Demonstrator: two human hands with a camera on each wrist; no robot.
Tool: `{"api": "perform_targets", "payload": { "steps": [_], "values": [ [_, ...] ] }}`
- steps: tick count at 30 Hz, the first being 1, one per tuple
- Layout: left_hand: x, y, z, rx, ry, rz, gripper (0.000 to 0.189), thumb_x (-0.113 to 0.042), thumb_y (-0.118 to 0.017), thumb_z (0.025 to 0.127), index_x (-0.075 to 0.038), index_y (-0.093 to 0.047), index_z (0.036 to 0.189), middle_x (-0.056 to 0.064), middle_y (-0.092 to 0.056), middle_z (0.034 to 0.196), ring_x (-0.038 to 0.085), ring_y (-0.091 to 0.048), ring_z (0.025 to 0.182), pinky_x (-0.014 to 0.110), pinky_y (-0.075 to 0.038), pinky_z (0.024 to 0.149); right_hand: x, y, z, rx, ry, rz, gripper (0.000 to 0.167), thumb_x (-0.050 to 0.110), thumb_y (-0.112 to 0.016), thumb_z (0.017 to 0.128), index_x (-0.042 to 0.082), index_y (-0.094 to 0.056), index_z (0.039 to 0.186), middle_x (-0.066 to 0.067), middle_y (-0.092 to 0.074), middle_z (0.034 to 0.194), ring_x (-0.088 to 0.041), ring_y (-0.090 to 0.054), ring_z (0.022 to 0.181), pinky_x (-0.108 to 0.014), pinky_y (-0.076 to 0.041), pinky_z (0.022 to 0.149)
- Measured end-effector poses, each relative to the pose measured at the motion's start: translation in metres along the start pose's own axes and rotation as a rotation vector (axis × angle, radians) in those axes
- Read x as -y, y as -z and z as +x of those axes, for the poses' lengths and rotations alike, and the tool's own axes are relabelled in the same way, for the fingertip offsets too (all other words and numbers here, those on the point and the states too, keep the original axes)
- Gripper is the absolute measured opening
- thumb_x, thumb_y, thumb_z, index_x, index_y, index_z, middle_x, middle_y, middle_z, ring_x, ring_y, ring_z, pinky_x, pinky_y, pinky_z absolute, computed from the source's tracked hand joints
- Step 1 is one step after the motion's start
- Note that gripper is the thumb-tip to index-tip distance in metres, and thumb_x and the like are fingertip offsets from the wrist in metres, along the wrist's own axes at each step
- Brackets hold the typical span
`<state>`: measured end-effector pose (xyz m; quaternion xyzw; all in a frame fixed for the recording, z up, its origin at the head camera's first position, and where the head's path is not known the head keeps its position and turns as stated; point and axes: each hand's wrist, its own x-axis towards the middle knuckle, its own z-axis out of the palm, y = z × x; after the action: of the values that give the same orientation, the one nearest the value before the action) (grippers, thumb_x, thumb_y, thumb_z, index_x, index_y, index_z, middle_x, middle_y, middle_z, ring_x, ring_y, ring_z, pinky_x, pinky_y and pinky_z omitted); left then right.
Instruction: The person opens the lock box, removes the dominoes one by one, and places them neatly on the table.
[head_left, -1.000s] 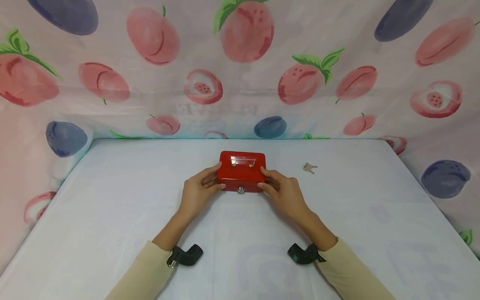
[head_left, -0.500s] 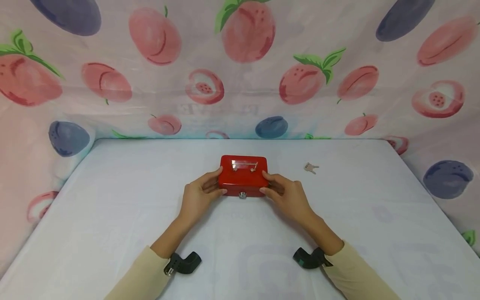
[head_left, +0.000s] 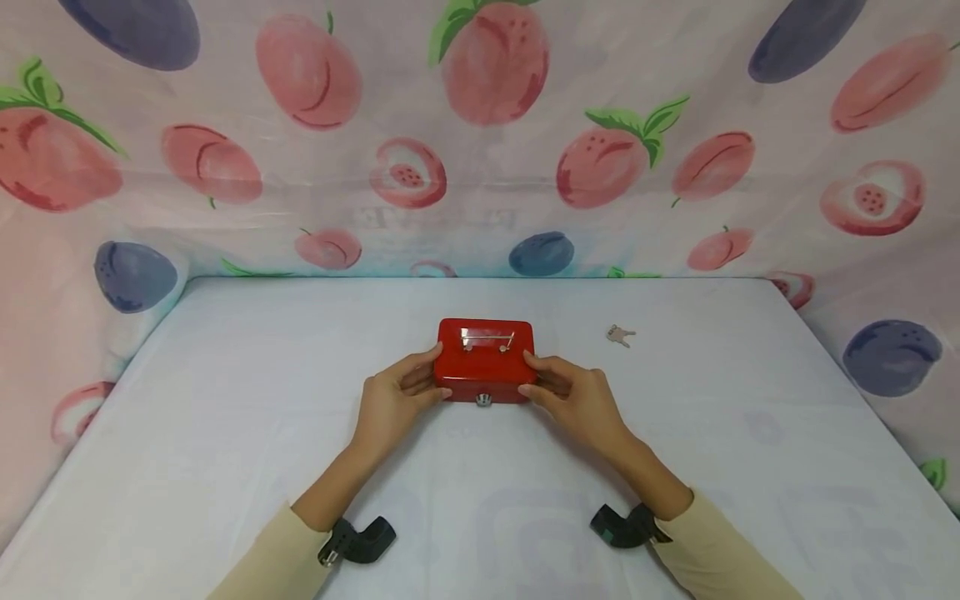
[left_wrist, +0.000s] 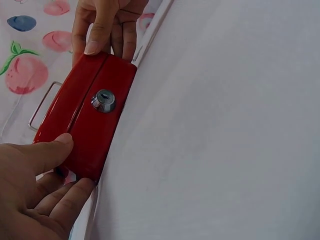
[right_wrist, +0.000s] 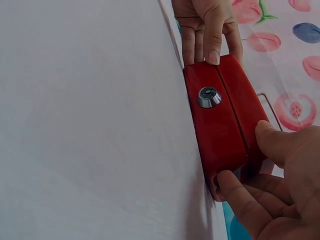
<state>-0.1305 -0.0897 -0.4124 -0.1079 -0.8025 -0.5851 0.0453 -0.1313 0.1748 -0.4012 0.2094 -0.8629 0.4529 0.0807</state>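
A small red cash box (head_left: 483,363) lies near the middle of the table, its lid down. It has a wire handle (head_left: 487,337) folded flat on the lid and a round silver lock (left_wrist: 103,100) in its front face. My left hand (head_left: 393,406) grips the left end, thumb at the front corner and fingers along the side. The right hand (head_left: 577,402) holds the opposite end in the same manner. Both wrist views show the thumbs and fingertips against the red metal. The underside of the box is hidden.
To the right of the box, a small set of keys (head_left: 620,335) lies on the white tablecloth (head_left: 247,392). A fruit-print curtain (head_left: 480,183) rises behind the table's far edge and along both sides. Each wrist carries a black camera mount (head_left: 358,540).
Both hands have drawn the cash box a short way toward me over the table. The grip at each end stays the same, and the keys have not moved.
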Motion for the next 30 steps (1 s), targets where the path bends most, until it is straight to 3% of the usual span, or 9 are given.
{"api": "perform_targets", "payload": {
  "steps": [10, 18, 30],
  "values": [
    [-0.005, 0.001, -0.01, -0.006, 0.027, -0.018, 0.057, -0.004, -0.078, 0.077, -0.012, -0.06, 0.131, 0.01, -0.064, 0.12, 0.018, -0.065, 0.102, 0.026, -0.053, 0.08, 0.007, 0.0, -0.007, 0.019, -0.037, 0.056, 0.049, 0.011, -0.077, 0.079, 0.003, -0.063, 0.125, -0.006, -0.065, 0.12, -0.017, -0.067, 0.097, -0.028, -0.053, 0.078],
    [-0.008, 0.0, -0.02, -0.031, 0.035, -0.05, 0.058, -0.002, -0.079, 0.075, -0.012, -0.061, 0.13, 0.01, -0.064, 0.119, 0.019, -0.066, 0.101, 0.026, -0.053, 0.079, 0.009, 0.001, -0.011, 0.028, -0.04, 0.106, 0.048, 0.009, -0.077, 0.079, 0.002, -0.063, 0.124, -0.008, -0.066, 0.118, -0.019, -0.067, 0.098, -0.029, -0.053, 0.079],
    [-0.008, -0.002, -0.029, -0.031, 0.034, -0.109, 0.057, -0.001, -0.078, 0.077, -0.014, -0.061, 0.129, 0.009, -0.064, 0.121, 0.019, -0.064, 0.104, 0.027, -0.053, 0.08, 0.013, -0.001, -0.021, 0.019, -0.04, 0.065, 0.048, 0.012, -0.078, 0.079, 0.005, -0.064, 0.124, -0.006, -0.066, 0.118, -0.018, -0.067, 0.097, -0.029, -0.053, 0.079]
  ]
}}
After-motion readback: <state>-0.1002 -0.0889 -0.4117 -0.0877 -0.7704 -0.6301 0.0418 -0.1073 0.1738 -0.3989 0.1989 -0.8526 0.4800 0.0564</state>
